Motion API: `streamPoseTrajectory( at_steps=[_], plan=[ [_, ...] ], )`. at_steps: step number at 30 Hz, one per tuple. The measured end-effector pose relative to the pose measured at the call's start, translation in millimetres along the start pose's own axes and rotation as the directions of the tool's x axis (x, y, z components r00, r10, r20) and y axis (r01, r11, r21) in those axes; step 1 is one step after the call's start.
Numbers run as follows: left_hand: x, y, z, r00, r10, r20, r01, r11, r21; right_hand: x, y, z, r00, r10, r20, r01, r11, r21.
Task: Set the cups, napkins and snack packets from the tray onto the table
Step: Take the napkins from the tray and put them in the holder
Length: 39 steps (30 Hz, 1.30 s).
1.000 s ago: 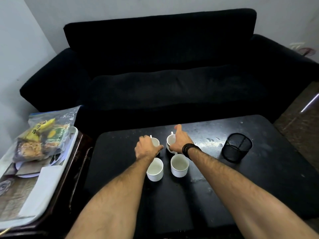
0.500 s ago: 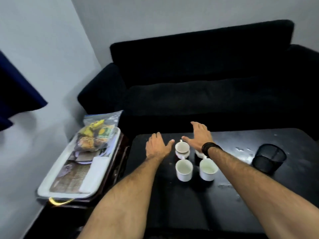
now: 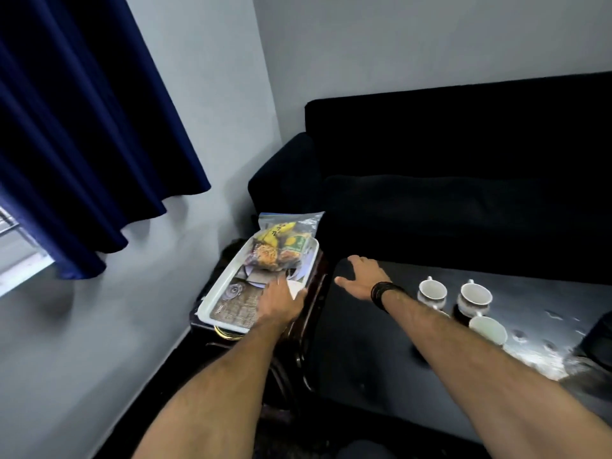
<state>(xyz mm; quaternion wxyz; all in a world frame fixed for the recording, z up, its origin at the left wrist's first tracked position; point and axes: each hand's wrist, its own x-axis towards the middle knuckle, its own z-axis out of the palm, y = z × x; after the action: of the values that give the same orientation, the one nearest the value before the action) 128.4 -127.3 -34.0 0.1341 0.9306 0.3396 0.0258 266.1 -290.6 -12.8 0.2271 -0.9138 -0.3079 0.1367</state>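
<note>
A white tray rests on a small dark side stand left of the black table. At the tray's far end lies a clear bag of snack packets. White napkins peek out beside my left hand, which lies over the tray's near right part, fingers spread, holding nothing that I can see. My right hand hovers open above the table's left end. Three white cups stand on the table, to the right of that hand.
A black sofa runs behind the table. A dark blue curtain hangs at the left over a window. A black mesh cup sits at the table's right edge. The grey wall closes in on the tray's left.
My view has swung left. Both hands have left the cups: the left one has moved onto the tray, the right one to the table's left end.
</note>
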Motion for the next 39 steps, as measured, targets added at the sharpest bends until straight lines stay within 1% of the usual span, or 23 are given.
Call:
streamPoseTrajectory(
  at_steps=[3,4,6,11,14,16,18,21,23,26,28,30,31,33,35,37,39],
  plan=[
    [3.7,-61.3,6.2,0.992,-0.118,0.05,0.118,0.993,0.016,15.7,-46.8,38.6,0.994,-0.065,0.093,0.07,0.996,-0.047],
    [5.3,-72.6,11.1,0.989,-0.134,0.065,0.133,0.991,0.015,20.0,-54.2,47.4,0.991,-0.075,0.11,0.082,0.995,-0.059],
    [3.9,-87.4,19.7,0.986,-0.139,0.094,0.137,0.99,0.025,25.5,-66.1,60.9,0.987,-0.096,0.127,0.107,0.99,-0.089],
    [-6.4,-94.0,38.3,0.982,-0.127,0.141,0.114,0.989,0.097,37.1,-87.2,81.1,0.98,-0.142,0.142,0.165,0.972,-0.168],
    [-2.3,-102.1,55.5,0.989,-0.124,0.076,0.115,0.986,0.121,58.9,-101.1,98.5,0.976,-0.15,0.155,0.187,0.947,-0.26],
    [-1.1,-103.4,60.0,0.994,-0.109,0.011,0.106,0.987,0.122,69.7,-104.6,104.0,0.976,-0.134,0.169,0.181,0.935,-0.304],
    [-1.1,-103.3,64.4,0.995,-0.1,0.014,0.097,0.986,0.133,76.3,-104.3,110.4,0.98,-0.082,0.18,0.138,0.935,-0.326],
    [-2.1,-102.0,66.9,0.994,-0.109,0.005,0.108,0.984,0.138,81.5,-103.8,118.5,0.988,-0.023,0.154,0.077,0.931,-0.357],
    [-2.5,-100.5,67.6,0.993,-0.119,-0.006,0.119,0.984,0.135,84.9,-104.4,121.3,0.986,0.016,0.165,0.04,0.942,-0.332],
    [-2.2,-100.1,68.8,0.991,-0.132,0.002,0.131,0.983,0.132,89.3,-101.8,124.1,0.981,0.078,0.18,-0.03,0.966,-0.255],
    [-1.9,-100.2,68.8,0.991,-0.135,0.002,0.133,0.983,0.13,89.5,-99.9,126.8,0.985,0.082,0.154,-0.054,0.982,-0.179],
    [-1.1,-100.1,68.7,0.991,-0.135,-0.002,0.134,0.984,0.119,88.5,-97.7,126.5,0.992,0.072,0.105,-0.067,0.997,-0.044],
    [-0.9,-101.0,68.6,0.991,-0.135,-0.006,0.135,0.984,0.115,88.5,-96.1,124.6,0.994,0.078,0.083,-0.083,0.995,0.054],
    [-0.5,-102.3,66.8,0.988,-0.151,0.016,0.148,0.981,0.122,87.7,-90.5,115.1,0.99,0.129,0.053,-0.139,0.945,0.296],
    [-0.3,-100.2,64.5,0.982,-0.18,0.057,0.172,0.977,0.122,86.8,-81.9,98.2,0.983,0.184,0.026,-0.174,0.858,0.483],
    [-2.6,-88.0,61.4,0.981,-0.182,0.066,0.177,0.981,0.076,83.5,-67.9,74.1,0.973,0.232,-0.017,-0.176,0.78,0.601],
    [-5.3,-66.5,58.4,0.992,-0.126,0.028,0.126,0.992,0.025,73.7,-50.7,44.6,0.955,0.289,-0.072,-0.159,0.7,0.696]
  ],
)
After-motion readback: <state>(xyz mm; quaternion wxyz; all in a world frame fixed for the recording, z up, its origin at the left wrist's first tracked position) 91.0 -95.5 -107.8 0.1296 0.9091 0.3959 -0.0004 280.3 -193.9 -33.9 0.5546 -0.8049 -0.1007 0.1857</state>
